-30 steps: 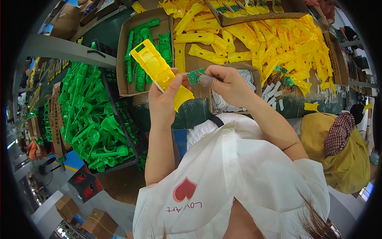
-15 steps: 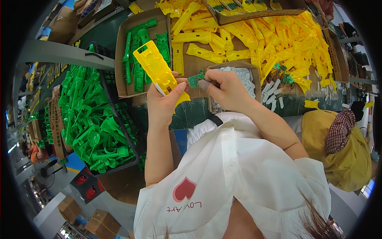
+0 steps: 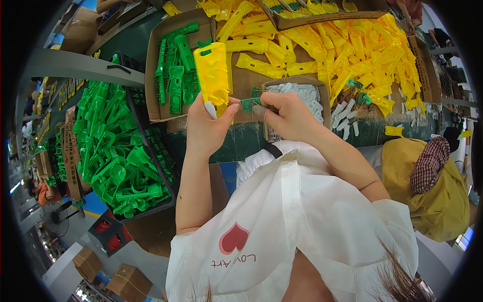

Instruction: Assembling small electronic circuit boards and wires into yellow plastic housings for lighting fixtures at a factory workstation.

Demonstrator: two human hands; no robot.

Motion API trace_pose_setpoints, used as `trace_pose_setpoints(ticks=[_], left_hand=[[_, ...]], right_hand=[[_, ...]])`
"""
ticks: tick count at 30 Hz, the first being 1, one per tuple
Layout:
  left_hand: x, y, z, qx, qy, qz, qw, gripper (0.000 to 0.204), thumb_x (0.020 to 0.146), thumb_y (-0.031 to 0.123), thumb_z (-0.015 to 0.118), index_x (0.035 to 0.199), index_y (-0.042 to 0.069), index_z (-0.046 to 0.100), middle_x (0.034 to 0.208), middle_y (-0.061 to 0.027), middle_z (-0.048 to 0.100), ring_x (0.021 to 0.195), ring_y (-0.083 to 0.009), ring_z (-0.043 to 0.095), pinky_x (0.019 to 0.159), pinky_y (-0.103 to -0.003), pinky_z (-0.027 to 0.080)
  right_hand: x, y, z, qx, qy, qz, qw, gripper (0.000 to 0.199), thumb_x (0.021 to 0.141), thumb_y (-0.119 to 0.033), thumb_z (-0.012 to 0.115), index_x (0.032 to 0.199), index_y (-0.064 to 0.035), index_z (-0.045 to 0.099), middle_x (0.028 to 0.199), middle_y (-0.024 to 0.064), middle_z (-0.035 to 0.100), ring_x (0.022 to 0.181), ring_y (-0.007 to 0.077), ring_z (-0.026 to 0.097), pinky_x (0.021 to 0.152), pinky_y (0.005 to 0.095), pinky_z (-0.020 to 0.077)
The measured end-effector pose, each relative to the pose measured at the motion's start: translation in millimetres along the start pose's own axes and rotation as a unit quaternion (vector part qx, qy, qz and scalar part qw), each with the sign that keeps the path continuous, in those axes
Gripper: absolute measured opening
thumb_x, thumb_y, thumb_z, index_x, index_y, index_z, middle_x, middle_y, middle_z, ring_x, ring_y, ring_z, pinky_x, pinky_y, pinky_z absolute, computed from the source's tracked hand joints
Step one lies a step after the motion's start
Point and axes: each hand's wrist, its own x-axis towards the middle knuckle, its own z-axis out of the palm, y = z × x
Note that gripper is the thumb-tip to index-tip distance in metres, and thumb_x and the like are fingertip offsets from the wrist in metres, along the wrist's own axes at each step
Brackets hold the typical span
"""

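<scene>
My left hand (image 3: 207, 130) is closed round the lower end of a yellow plastic housing (image 3: 211, 65), which stands up from the grip with its moulded inner side showing. A small white plastic piece (image 3: 210, 109) pokes out beside the housing at the same hand. Between my two hands is a small green circuit board (image 3: 247, 104). The fingers of my right hand (image 3: 287, 115) pinch its right end, and my left thumb tip is close to its left end. Whether that thumb touches the board I cannot tell.
Behind my right hand stands a carton of white plastic parts (image 3: 324, 93). Yellow housings (image 3: 352, 50) heap across the table's back and right. Green parts fill a carton (image 3: 151, 108) and a black crate (image 3: 173, 201) on the left. Loose white pieces (image 3: 343, 116) lie at the right.
The yellow housing has swung from a leftward lean to nearly upright, its top moving right. The circuit board has shifted slightly right and down between my hands.
</scene>
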Motion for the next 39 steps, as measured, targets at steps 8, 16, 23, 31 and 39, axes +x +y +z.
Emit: trace_pose_setpoints(ticks=[8,16,23,31,39], left_hand=[[0.9,-40.5,20.4,-0.483,-0.034,-0.044,0.874,0.060,0.091,0.049,0.019,0.119,0.001,0.042,0.122,-0.0163,0.046,0.088,-0.0240,0.057,0.076,-0.036,0.047],[-2.7,-39.2,32.0,-0.471,-0.028,-0.012,0.881,0.053,0.093,0.042,0.018,0.118,0.003,0.043,0.117,-0.0158,0.048,0.086,-0.0237,0.057,0.073,-0.034,0.048],[-3.5,-38.1,32.1,-0.476,-0.057,-0.025,0.877,0.054,0.093,0.044,0.018,0.115,0.003,0.045,0.108,-0.0144,0.052,0.083,-0.0229,0.058,0.074,-0.034,0.048],[-4.1,-43.5,31.1,-0.445,-0.036,-0.041,0.894,0.057,0.092,0.046,0.023,0.111,-0.002,0.046,0.090,-0.0119,0.058,0.079,-0.0207,0.057,0.072,-0.031,0.047],[-4.6,-47.5,35.0,-0.414,-0.014,-0.041,0.909,0.058,0.092,0.046,0.024,0.111,-0.003,0.048,0.086,-0.0110,0.058,0.077,-0.0192,0.057,0.071,-0.029,0.046]], right_hand=[[-14.1,-33.3,13.6,0.161,0.034,0.079,0.983,0.025,0.082,-0.018,0.058,0.067,-0.0006,0.048,0.052,0.0005,0.039,0.049,0.0076,0.033,0.044,0.0249,0.0281],[-16.1,-31.0,24.2,0.084,0.037,0.000,0.996,0.023,0.080,-0.013,0.057,0.065,0.0000,0.046,0.051,0.0094,0.041,0.043,0.0180,0.038,0.042,0.0302,0.0305],[-18.9,-29.8,23.5,0.095,0.039,-0.011,0.995,0.024,0.080,-0.012,0.057,0.064,0.0004,0.044,0.050,0.0102,0.040,0.043,0.0194,0.038,0.042,0.0304,0.0307],[-21.3,-26.4,26.9,0.074,0.041,-0.022,0.996,0.020,0.081,-0.011,0.055,0.068,0.0001,0.046,0.054,0.0113,0.043,0.045,0.0216,0.041,0.044,0.0315,0.0334],[-19.8,-26.0,26.0,0.020,0.045,-0.056,0.997,0.017,0.080,-0.010,0.054,0.069,-0.0005,0.045,0.057,0.0146,0.046,0.050,0.0305,0.048,0.046,0.0359,0.0372]])
